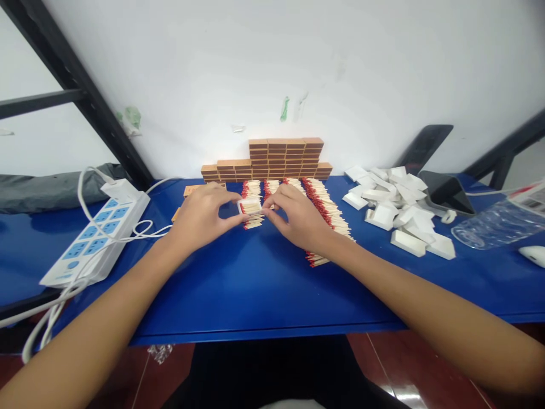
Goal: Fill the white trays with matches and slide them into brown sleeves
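Both my hands meet over the middle of a blue table. Between their fingertips sits a small white tray of red-tipped matches. My left hand pinches its left end with thumb and fingers. From the right, my right hand pinches the other end. Rows of loose red-tipped matches lie behind and under my right hand. A stack of brown matchboxes stands against the wall just beyond.
A heap of white inner trays lies at the right, with a clear plastic bag and a dark stand beyond. A white power strip with cables sits at the left. Black frame bars rise at both sides.
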The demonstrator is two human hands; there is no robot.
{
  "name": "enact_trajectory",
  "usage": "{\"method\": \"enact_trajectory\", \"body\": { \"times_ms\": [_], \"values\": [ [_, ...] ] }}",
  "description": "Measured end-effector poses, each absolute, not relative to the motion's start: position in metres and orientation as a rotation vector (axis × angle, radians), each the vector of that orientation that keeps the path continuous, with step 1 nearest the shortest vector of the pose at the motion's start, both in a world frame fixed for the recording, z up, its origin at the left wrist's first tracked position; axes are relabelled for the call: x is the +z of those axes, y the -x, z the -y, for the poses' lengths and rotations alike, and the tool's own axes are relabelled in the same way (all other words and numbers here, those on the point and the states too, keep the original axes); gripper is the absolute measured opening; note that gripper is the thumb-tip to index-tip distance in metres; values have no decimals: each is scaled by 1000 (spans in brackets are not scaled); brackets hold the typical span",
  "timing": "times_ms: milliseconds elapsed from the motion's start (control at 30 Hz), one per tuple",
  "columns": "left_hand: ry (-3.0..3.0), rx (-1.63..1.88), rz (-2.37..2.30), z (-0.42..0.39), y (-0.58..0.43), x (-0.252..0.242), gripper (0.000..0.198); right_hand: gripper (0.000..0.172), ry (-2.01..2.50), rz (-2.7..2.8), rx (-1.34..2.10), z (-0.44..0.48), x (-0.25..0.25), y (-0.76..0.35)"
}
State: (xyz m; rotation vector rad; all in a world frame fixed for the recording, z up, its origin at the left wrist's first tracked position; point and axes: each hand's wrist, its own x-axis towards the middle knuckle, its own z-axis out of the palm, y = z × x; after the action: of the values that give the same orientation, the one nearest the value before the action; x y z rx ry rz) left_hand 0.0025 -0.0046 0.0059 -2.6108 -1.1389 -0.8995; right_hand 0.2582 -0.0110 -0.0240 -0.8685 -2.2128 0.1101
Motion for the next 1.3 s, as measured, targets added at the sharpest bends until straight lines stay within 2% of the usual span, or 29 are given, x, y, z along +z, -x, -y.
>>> {"method": "enact_trajectory", "body": {
  "times_ms": [167,500,800,933,1300],
  "values": [
    [2548,-848,1202,1,3,7,28,6,875,2378,197,9,-34,-255],
    [2583,-741,1211,0,4,8,27,12,929,2455,328,14,-28,-254],
    [2716,-877,1081,6,-8,0,37,9,967,2249,123,9,-19,-256],
    [2713,-897,1001,7,-9,-1,35,9,932,2226,122,8,-20,-255],
    [2556,-748,1176,-4,9,8,27,8,879,2374,209,9,-39,-251]
  ]
}}
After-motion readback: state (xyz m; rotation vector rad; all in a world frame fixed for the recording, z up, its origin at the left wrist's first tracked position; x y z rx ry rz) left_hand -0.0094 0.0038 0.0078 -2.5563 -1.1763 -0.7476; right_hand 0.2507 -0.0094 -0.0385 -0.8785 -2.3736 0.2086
